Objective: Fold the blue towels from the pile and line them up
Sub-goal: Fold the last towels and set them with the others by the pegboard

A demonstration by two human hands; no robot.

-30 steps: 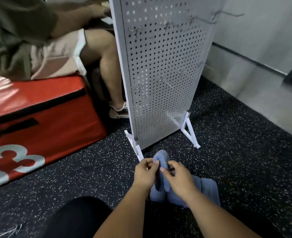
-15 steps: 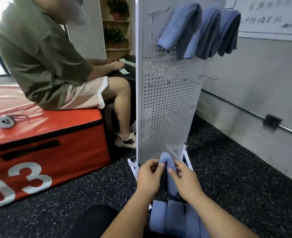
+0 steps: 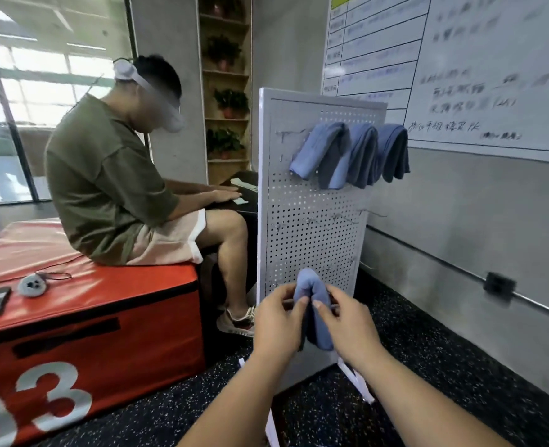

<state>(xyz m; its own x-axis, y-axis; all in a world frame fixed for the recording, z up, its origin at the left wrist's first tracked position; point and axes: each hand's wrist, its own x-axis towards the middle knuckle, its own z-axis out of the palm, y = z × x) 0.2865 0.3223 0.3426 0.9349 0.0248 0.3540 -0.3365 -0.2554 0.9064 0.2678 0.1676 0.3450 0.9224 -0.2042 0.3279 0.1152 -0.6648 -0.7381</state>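
Towel (image 3: 311,296), folded, pinched between left hand (image 3: 278,324) and right hand (image 3: 344,327), each grip closed on it.

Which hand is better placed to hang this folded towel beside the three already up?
Probably the right hand: it grips the folded towel on the side nearer the hanging towels.

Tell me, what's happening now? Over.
Both hands, left and right, pinch folded blue cloth towel. Three blue towels hang on white pegboard. Nothing blocking.
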